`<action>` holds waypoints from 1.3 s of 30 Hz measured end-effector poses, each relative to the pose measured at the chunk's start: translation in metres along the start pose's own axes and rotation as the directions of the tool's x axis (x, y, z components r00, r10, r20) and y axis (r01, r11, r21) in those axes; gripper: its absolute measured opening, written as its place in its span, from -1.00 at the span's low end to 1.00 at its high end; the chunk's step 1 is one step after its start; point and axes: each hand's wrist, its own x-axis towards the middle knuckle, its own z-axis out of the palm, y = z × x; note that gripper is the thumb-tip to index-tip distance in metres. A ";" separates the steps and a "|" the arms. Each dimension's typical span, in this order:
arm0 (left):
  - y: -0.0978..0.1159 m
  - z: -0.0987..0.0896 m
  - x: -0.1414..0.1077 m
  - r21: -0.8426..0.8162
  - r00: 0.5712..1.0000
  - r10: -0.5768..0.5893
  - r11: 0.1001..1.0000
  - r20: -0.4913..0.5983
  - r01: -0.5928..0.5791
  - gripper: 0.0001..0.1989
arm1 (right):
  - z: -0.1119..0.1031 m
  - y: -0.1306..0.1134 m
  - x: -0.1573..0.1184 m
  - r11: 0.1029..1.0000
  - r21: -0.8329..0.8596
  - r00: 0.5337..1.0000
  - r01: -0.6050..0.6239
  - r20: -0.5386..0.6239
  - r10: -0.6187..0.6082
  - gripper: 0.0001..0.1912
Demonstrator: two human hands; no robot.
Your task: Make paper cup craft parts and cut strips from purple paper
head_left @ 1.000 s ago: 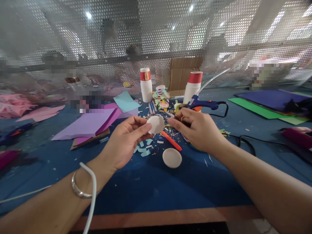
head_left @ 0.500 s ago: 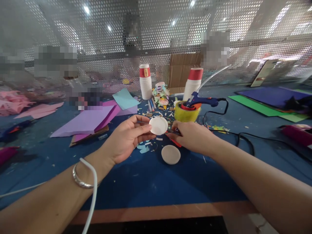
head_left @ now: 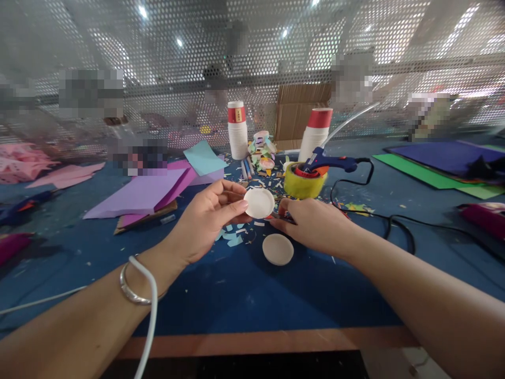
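We are holding a small white disc (head_left: 260,204) up above the bench (head_left: 236,310), the thumb and fingers of our left hand (head_left: 209,221) clamping on its left edge. Our right hand (head_left: 319,223) is hovering or resting low just to the disc's right, its fingers curling near a slim dark thing (head_left: 282,215) and a red-orange bit (head_left: 270,217); we are not managing to tell whether they are closing on either. A second disc (head_left: 278,249) is lying on the bench nearer to us, between the hands and touching neither. As for how far along we are standing, some paper cutting is looking done, since pale blue scraps (head_left: 232,237) are lying beside our left hand and more snippets are spreading beyond. Farther back, a small piece with colored paper strips (head_left: 262,147) is standing beside the left cup stack (head_left: 238,138), seemingly well advanced. The two discs, by contrast, are showing plain faces with nothing visibly fixed on them, so we are judging their work as barely begun. The blue glue gun (head_left: 335,161) is resting at the yellow tape roll (head_left: 303,185), with neither hand touching it.
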 end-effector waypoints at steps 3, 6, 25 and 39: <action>0.000 -0.001 0.001 -0.028 0.999 -0.042 0.999 -0.017 0.041 -0.73 | 0.000 0.002 0.002 0.996 0.085 1.000 0.024 0.006 -0.024 -0.63; -0.001 -0.003 0.002 -0.009 0.999 -0.033 0.999 -0.034 0.033 -0.73 | -0.001 0.006 0.004 0.993 0.112 0.999 0.029 -0.042 -0.024 -0.66; 0.001 -0.002 0.001 -0.107 0.997 -0.075 0.992 -0.031 0.071 -0.76 | -0.005 -0.004 -0.006 0.993 -0.118 0.999 -0.011 -0.045 0.006 -0.58; 0.001 -0.007 0.006 0.035 0.994 -0.092 0.995 -0.056 0.094 -0.73 | -0.006 -0.004 -0.007 0.988 -0.155 1.000 -0.008 -0.015 0.006 -0.62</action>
